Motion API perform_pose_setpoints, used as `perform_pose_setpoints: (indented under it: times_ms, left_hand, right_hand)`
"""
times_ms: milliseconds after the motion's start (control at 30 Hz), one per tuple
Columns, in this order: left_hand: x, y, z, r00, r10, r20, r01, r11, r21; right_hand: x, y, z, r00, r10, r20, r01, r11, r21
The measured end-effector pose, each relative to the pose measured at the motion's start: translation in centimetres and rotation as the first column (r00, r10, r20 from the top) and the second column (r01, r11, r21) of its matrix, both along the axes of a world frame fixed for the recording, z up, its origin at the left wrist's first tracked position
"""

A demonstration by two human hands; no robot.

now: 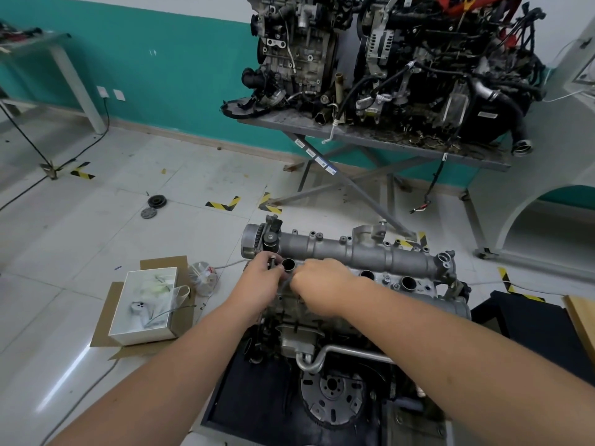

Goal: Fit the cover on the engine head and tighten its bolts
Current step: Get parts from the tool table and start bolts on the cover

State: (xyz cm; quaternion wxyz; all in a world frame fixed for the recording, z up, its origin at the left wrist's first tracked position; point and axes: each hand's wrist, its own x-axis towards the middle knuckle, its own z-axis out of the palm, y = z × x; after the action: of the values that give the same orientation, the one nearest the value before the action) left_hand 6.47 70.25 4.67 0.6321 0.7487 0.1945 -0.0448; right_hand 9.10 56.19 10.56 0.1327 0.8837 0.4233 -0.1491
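A grey aluminium cover point(351, 252) lies along the top of the engine head point(309, 320), which stands on a dark mat on the floor. Round plug holes show in the cover, one point(288, 263) right by my fingers. My left hand point(260, 284) pinches a small dark bolt point(273, 261) standing upright near the cover's left end. My right hand point(322, 284) is curled over the cover just to the right of it, fingers closed and pointing down; what is under them is hidden.
A white box point(143, 307) with bagged parts sits on cardboard to the left, a plastic bag point(203, 278) beside it. Two engines rest on a folding table point(370, 133) behind. A pulley point(156, 200) lies on the tiles. A flywheel point(331, 394) faces me below.
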Motion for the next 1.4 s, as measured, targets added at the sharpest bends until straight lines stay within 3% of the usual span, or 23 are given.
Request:
perform_pose_setpoints:
  times_ms: [133, 267, 333, 400, 467, 633, 833, 1033, 1233, 1400]
  left_hand:
    - [-0.1, 0.2, 0.4, 1.0, -0.013, -0.018, 0.011, 0.998, -0.069]
    - [-0.4, 0.5, 0.7, 0.999, 0.002, -0.051, -0.014, 0.974, -0.227]
    - [-0.5, 0.9, 1.1, 0.997, 0.017, -0.075, -0.044, 0.926, -0.375]
    - [-0.5, 1.3, 1.4, 0.995, 0.009, -0.097, -0.058, 0.852, -0.52]
    - [-0.6, 1.3, 2.0, 0.994, -0.028, -0.105, -0.042, 0.795, -0.605]
    - [0.0, 0.9, 4.1, 0.992, -0.111, -0.066, 0.041, 0.756, -0.654]
    - [0.0, 1.2, 5.6, 0.964, -0.263, -0.03, 0.183, 0.746, -0.641]
    - [0.2, 1.2, 5.9, 0.959, -0.281, -0.015, 0.197, 0.706, -0.68]
    - [-0.1, 1.0, 6.0, 0.959, -0.283, -0.013, 0.212, 0.749, -0.628]
    - [0.0, 1.1, 6.0, 0.956, -0.291, -0.028, 0.216, 0.768, -0.603]
  right_hand:
    - [-0.1, 0.2, -0.9, 0.999, -0.049, -0.013, 0.049, 0.999, 0.01]
    - [0.6, -1.4, -1.4, 0.966, -0.16, -0.205, 0.209, 0.947, 0.244]
    - [0.8, -2.4, -1.5, 0.912, -0.272, -0.306, 0.389, 0.811, 0.436]
    - [0.6, -2.9, -1.2, 0.792, -0.382, -0.477, 0.606, 0.589, 0.535]
    - [0.7, -2.6, -0.7, 0.672, -0.369, -0.642, 0.736, 0.432, 0.522]
    - [0.7, -1.5, 1.0, 0.456, -0.138, -0.879, 0.875, 0.252, 0.414]
    - [1.0, -1.0, 1.7, 0.572, -0.12, -0.812, 0.804, 0.278, 0.525]
    - [1.0, -0.6, 2.4, 0.563, -0.089, -0.822, 0.81, 0.257, 0.527]
    - [0.8, -0.1, 2.6, 0.635, -0.206, -0.745, 0.757, 0.358, 0.546]
    - [1.2, 0.0, 2.3, 0.715, -0.312, -0.626, 0.697, 0.385, 0.605]
